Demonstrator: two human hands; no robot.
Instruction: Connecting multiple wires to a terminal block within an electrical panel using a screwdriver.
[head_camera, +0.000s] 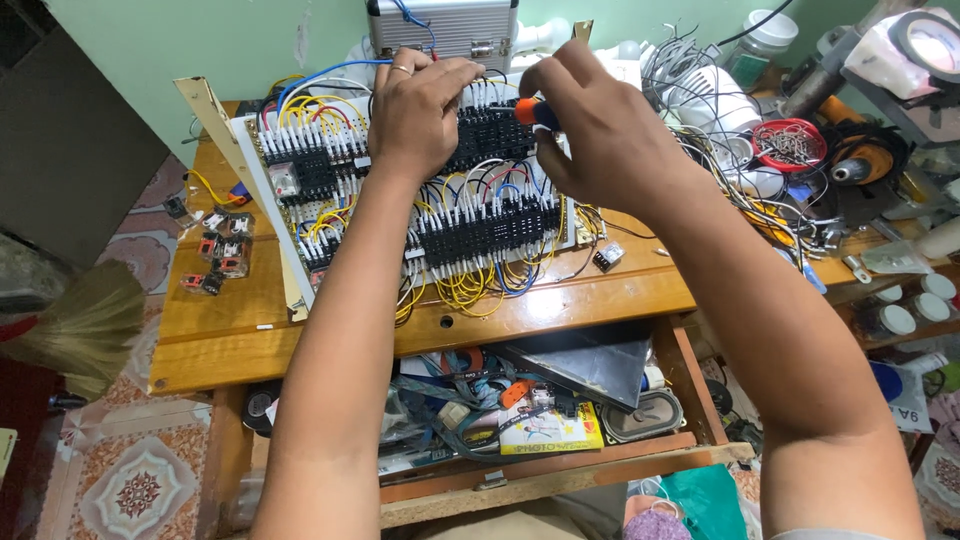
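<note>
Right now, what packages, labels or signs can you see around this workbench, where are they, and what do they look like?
Yellow packet: in the open drawer, flat rectangle, yellow with a pale picture panel.
White label strips: along the black terminal rows on the wiring board, small and pale.
White tag: far right, below the table edge, white with dark print.
No screens in view.
</note>
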